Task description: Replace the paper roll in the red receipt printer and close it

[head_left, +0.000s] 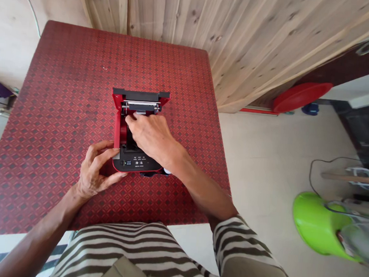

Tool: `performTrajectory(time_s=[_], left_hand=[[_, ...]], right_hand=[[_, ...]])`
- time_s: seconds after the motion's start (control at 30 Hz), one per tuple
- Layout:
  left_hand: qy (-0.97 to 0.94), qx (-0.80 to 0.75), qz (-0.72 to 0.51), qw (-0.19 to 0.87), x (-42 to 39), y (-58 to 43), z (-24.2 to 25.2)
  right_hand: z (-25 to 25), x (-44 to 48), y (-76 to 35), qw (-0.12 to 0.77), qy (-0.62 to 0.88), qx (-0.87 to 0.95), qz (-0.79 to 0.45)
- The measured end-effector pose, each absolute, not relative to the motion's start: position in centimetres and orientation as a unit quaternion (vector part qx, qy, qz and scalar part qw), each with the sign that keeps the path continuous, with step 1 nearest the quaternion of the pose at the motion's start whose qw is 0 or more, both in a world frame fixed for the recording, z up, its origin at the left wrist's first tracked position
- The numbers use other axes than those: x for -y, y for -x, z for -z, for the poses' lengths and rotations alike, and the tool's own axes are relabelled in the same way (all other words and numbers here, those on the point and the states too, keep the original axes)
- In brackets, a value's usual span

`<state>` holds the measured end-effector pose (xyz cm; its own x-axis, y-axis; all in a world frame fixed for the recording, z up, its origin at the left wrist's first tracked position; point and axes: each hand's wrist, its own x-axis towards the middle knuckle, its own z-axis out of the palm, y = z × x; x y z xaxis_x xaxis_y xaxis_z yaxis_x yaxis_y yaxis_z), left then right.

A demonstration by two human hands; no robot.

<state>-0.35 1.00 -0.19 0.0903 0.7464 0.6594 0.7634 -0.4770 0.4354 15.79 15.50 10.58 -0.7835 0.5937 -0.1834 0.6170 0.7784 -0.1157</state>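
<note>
A small red and black printer-like device (133,162) stands in the middle of a table covered with a red patterned cloth (61,102). Its lid (141,95) is flipped up at the far side, showing a metal roller bar. My left hand (94,169) grips the device's near left corner, thumb and fingers on its red side. My right hand (149,133) reaches into the open compartment, fingers curled down inside near the roller; what they touch is hidden.
A wooden plank wall (214,24) rises behind the table. On the floor to the right lie a red round basin (301,96), a bright green plastic object (319,223) and a black cable (317,167). My striped clothing fills the bottom edge.
</note>
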Motion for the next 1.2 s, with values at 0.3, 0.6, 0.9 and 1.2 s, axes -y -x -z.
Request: performTrajectory(time_s=[0.3,0.6,0.9,1.2], left_hand=[[0.737,0.517,0.435,0.008,-1.1,0.4,0.0],[0.738,0.513,0.438,0.010,-1.2,0.3,-0.2],[0.733,0.522,0.436,0.011,-1.2,0.4,-0.3],[0.732,0.532,0.427,0.004,-1.1,0.5,-0.3]], right_hand=[[-11.9,-14.1,-21.7,-0.159,-0.343,-0.903,0.204],[-6.0,-17.6,-28.0,-0.486,-0.481,-0.598,0.419],[0.2,-13.8,-24.8,-0.383,-0.583,-0.629,0.344],[0.2,-13.1,-26.4,-0.363,-0.535,-0.617,0.448]])
